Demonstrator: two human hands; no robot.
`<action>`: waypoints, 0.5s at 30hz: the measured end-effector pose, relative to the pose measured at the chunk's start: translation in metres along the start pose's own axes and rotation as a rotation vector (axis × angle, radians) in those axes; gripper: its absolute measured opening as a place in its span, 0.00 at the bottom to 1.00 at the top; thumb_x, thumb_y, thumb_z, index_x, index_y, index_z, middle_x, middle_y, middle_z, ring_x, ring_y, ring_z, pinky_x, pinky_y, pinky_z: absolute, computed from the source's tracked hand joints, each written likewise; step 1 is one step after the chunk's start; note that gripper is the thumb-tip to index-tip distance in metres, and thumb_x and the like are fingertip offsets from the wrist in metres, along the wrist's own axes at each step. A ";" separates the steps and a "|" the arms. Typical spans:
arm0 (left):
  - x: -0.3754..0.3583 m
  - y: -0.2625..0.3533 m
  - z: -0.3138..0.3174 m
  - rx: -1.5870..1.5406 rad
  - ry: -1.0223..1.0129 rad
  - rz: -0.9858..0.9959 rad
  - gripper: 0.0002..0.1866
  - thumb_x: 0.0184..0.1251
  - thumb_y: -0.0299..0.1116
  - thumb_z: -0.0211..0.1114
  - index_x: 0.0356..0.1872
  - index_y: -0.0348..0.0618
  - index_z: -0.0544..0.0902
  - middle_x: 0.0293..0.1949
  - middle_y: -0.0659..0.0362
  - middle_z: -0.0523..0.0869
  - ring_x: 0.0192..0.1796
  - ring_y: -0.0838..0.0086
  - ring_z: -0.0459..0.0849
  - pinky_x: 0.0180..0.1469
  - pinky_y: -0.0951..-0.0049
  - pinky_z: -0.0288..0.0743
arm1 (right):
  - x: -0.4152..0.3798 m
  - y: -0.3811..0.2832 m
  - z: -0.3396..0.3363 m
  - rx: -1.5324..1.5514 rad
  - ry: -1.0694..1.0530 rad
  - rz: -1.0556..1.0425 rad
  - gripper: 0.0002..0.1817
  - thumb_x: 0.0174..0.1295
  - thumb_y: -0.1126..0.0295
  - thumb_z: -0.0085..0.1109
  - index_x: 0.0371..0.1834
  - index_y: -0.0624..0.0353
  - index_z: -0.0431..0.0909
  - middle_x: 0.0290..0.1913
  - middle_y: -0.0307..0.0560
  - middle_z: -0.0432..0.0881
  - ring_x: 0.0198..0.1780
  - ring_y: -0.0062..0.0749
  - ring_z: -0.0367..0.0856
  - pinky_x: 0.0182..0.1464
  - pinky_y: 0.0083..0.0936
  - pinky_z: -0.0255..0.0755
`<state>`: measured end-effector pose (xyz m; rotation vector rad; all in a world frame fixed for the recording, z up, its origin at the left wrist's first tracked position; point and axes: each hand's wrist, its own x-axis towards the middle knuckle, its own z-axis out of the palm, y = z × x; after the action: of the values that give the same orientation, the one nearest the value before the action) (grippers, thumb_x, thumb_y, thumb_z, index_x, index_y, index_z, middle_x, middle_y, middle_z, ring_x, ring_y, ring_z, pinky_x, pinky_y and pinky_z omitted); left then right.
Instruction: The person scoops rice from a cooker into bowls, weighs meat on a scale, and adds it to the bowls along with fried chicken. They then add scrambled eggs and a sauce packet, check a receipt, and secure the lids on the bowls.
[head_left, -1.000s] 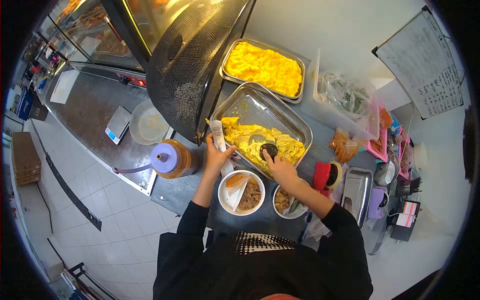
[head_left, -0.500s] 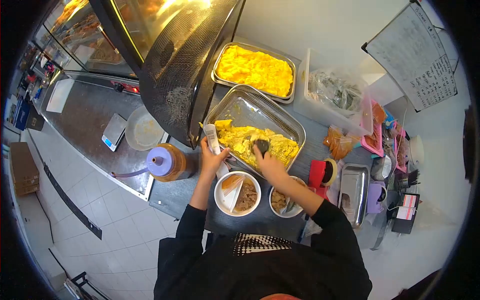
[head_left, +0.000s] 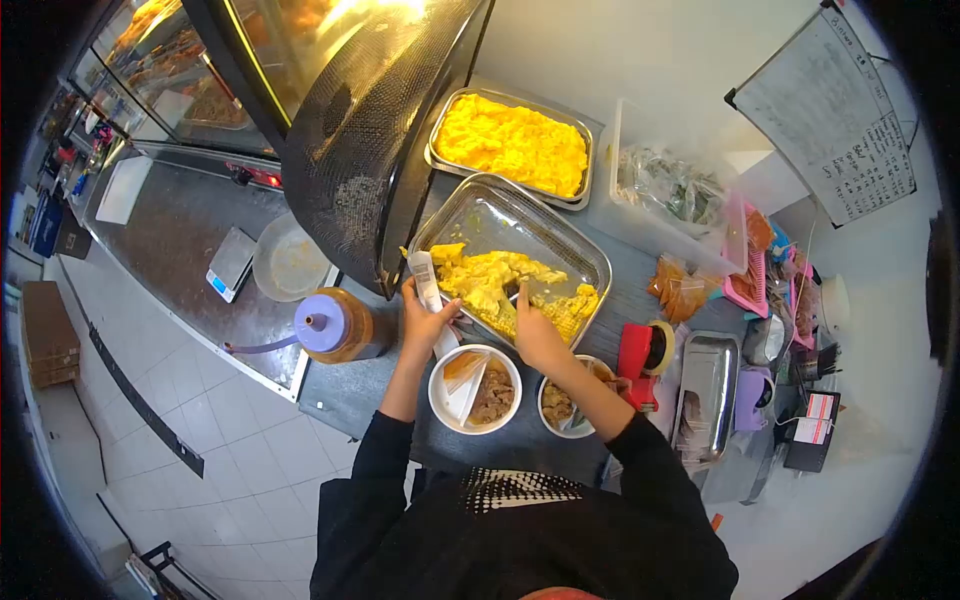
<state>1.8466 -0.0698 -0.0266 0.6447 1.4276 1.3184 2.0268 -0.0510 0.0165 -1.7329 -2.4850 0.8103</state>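
My left hand (head_left: 425, 320) grips the near left corner of a metal tray (head_left: 560, 238) that is partly filled with yellow scrambled egg (head_left: 490, 280). A white folded wrapper (head_left: 426, 278) sticks up beside that hand. My right hand (head_left: 538, 335) holds a dark scoop (head_left: 514, 291) whose head is pushed into the egg. Just below my hands stand two white bowls: the left bowl (head_left: 474, 388) holds brown meat and a white divider, the right bowl (head_left: 566, 400) holds similar food and lies partly under my forearm.
A second tray (head_left: 512, 145) full of egg sits behind. A black mesh display-case hood (head_left: 370, 140) rises at the left. A purple-lidded sauce bottle (head_left: 335, 325) stands left of my hand. A clear tub of greens (head_left: 670, 190), a red tool (head_left: 640, 352) and a steel container (head_left: 705, 395) crowd the right.
My right hand has pushed the scoop from the near edge of the egg further in, parting the egg. My left hand stays on the tray corner.
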 end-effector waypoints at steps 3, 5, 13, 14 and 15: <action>0.004 -0.008 -0.002 -0.018 0.007 0.030 0.35 0.42 0.18 0.66 0.50 0.43 0.54 0.34 0.54 0.74 0.28 0.73 0.78 0.26 0.77 0.76 | 0.020 -0.006 0.002 0.185 0.106 0.090 0.37 0.45 0.82 0.42 0.59 0.80 0.36 0.26 0.71 0.73 0.30 0.57 0.75 0.33 0.38 0.70; 0.006 -0.010 -0.001 -0.034 0.021 0.085 0.35 0.42 0.18 0.66 0.50 0.43 0.55 0.34 0.55 0.74 0.28 0.74 0.77 0.25 0.78 0.75 | 0.027 -0.006 0.007 0.176 0.084 0.020 0.37 0.47 0.82 0.40 0.63 0.70 0.37 0.33 0.70 0.73 0.32 0.55 0.75 0.34 0.39 0.70; 0.006 -0.009 0.000 -0.004 0.058 0.097 0.34 0.41 0.18 0.67 0.49 0.41 0.56 0.35 0.54 0.74 0.27 0.74 0.78 0.26 0.77 0.76 | 0.015 0.006 -0.008 -0.222 -0.085 -0.415 0.33 0.51 0.77 0.42 0.64 0.46 0.49 0.32 0.55 0.71 0.32 0.45 0.76 0.33 0.35 0.72; 0.010 -0.014 0.000 -0.006 0.073 0.103 0.34 0.41 0.18 0.67 0.49 0.41 0.56 0.35 0.54 0.74 0.28 0.74 0.78 0.25 0.77 0.75 | 0.009 0.015 -0.015 -0.235 -0.115 -0.437 0.33 0.51 0.77 0.42 0.64 0.44 0.49 0.31 0.54 0.71 0.31 0.45 0.76 0.32 0.35 0.72; 0.010 -0.016 0.000 -0.010 0.091 0.106 0.34 0.40 0.18 0.67 0.48 0.41 0.57 0.35 0.54 0.74 0.28 0.75 0.78 0.24 0.77 0.75 | 0.003 0.023 -0.020 -0.248 -0.148 -0.459 0.34 0.51 0.77 0.43 0.64 0.42 0.50 0.31 0.54 0.71 0.31 0.45 0.76 0.32 0.34 0.72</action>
<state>1.8475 -0.0649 -0.0449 0.6694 1.4757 1.4527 2.0519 -0.0345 0.0238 -1.0956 -3.0169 0.6283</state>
